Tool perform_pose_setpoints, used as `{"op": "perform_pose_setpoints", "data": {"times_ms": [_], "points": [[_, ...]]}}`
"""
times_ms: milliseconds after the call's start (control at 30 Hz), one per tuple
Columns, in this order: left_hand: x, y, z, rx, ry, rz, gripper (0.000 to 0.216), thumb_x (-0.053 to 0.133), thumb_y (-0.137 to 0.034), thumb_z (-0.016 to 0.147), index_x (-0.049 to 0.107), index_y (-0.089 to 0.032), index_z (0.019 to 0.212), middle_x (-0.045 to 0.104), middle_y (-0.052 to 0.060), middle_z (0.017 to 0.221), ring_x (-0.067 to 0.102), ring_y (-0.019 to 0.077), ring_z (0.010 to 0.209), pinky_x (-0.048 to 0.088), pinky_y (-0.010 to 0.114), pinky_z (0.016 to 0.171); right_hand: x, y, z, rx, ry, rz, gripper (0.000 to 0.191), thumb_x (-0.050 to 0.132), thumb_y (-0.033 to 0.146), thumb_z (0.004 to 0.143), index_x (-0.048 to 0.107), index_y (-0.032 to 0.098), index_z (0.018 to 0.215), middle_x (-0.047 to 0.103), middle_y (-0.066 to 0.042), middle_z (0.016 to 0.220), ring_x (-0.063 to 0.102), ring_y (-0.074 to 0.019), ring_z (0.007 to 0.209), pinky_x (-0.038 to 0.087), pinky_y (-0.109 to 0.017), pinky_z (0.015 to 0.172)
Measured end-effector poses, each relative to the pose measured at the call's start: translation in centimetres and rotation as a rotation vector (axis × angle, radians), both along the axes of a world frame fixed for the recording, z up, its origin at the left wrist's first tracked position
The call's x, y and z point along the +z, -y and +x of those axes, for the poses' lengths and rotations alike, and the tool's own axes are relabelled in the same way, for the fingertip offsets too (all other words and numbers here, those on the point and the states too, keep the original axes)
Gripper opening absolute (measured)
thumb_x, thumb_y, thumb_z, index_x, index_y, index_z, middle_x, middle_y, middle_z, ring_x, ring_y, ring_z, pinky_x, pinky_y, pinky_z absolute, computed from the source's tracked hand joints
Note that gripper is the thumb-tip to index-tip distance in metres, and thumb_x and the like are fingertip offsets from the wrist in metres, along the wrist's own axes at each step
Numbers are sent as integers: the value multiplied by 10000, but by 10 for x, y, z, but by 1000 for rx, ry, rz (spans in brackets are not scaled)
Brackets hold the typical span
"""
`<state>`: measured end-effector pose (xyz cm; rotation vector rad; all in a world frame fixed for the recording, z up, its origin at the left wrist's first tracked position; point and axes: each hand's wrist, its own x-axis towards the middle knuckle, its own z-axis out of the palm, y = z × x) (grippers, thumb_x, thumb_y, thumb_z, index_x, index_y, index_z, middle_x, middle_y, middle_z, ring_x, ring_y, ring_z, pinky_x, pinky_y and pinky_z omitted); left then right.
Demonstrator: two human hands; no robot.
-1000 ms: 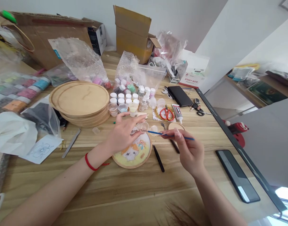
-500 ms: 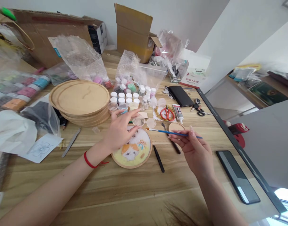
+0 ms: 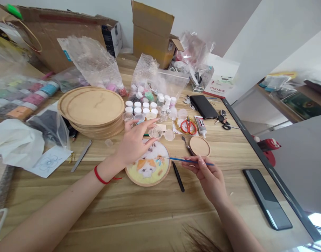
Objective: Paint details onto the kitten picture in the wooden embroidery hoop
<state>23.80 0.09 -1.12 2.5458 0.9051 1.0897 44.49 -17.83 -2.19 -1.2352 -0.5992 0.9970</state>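
Between the thumb and fingers of my left hand (image 3: 134, 143) is a small clear plastic pot (image 3: 157, 132), its round lid (image 3: 169, 135) open to the right. My right hand (image 3: 209, 175) grips a thin blue paintbrush (image 3: 183, 159), which points left. The bristle end reaches over the right part of a round wood-framed picture (image 3: 147, 176) showing a white and orange cat on yellow. Part of that picture is hidden under my left hand. Black tweezers (image 3: 178, 176) lie just right of it, and a dark-handled palette knife (image 3: 187, 145) is beyond the brush.
Several white-capped jars (image 3: 137, 107) stand behind my left hand. A stack of round wooden boards (image 3: 92, 108) is at left, near a metal file-like tool (image 3: 81, 155). Red-handled snips (image 3: 189, 126), a glue tube (image 3: 200, 126), a small wooden disc (image 3: 199, 146) and a phone (image 3: 267, 199) lie at right.
My right hand has moved left and down, bringing the brush tip from beside the clear lid to over the cat picture. My left hand stays at the pot. The view has shifted slightly.
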Motion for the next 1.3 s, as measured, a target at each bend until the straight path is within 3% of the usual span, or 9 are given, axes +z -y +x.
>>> {"op": "perform_pose_setpoints", "data": {"times_ms": [233, 600, 867, 1033, 1167, 1233, 1300], "points": [[-1, -1, 0, -27, 17, 9, 542, 710, -289, 903, 469, -262, 1387, 764, 48, 1136, 669, 266, 1182, 425, 476, 1104, 2, 1, 0, 9, 16, 14, 214, 749, 415, 884, 774, 203, 878, 808, -91, 1028, 788, -256, 924, 628, -472, 947], [1, -1, 0, -48, 9, 19, 550, 733, -252, 885, 475, -237, 1370, 762, 39, 1157, 681, 250, 1159, 405, 456, 1104, 4, 2, -1, 70, 17, 51, 168, 729, 380, 904, 796, 225, 915, 809, -75, 1018, 781, -244, 945, 636, -429, 921], [-2, 1, 2, -112, -11, -16, 537, 682, -280, 931, 433, -249, 1406, 751, 45, 1201, 697, 236, 1151, 352, 481, 1129, 38, -2, 8, -33, 129, 176, 161, 688, 361, 931, 783, 232, 915, 792, -87, 992, 774, -296, 968, 608, -554, 953], [-3, 5, 3, -188, -12, -19, 532, 658, -327, 952, 415, -264, 1422, 760, 34, 1178, 704, 210, 1131, 334, 465, 1143, 49, -19, -4, -8, 309, 199, 189, 688, 397, 937, 785, 234, 942, 791, -82, 1030, 765, -270, 1009, 610, -497, 980], [-5, 6, 3, -222, -18, 26, 505, 621, -333, 974, 417, -268, 1432, 746, 51, 1223, 700, 208, 1142, 339, 472, 1142, 47, -26, -13, -30, 531, 124, 268, 658, 463, 947, 785, 227, 956, 804, -88, 993, 790, -251, 892, 656, -429, 869], [-6, 5, 3, -224, -17, 56, 498, 619, -322, 975, 423, -258, 1429, 735, 67, 1250, 697, 217, 1150, 351, 478, 1130, 45, -29, -14, -51, 524, 81, 304, 660, 485, 941, 782, 209, 906, 810, -84, 916, 798, -238, 807, 668, -394, 809], [-7, 5, 3, -225, -14, 70, 509, 627, -316, 971, 420, -255, 1431, 736, 72, 1247, 702, 222, 1138, 362, 481, 1119, 41, -33, -13, -53, 381, 56, 329, 682, 506, 919, 768, 193, 867, 809, -80, 862, 798, -231, 746, 675, -386, 771]]}}
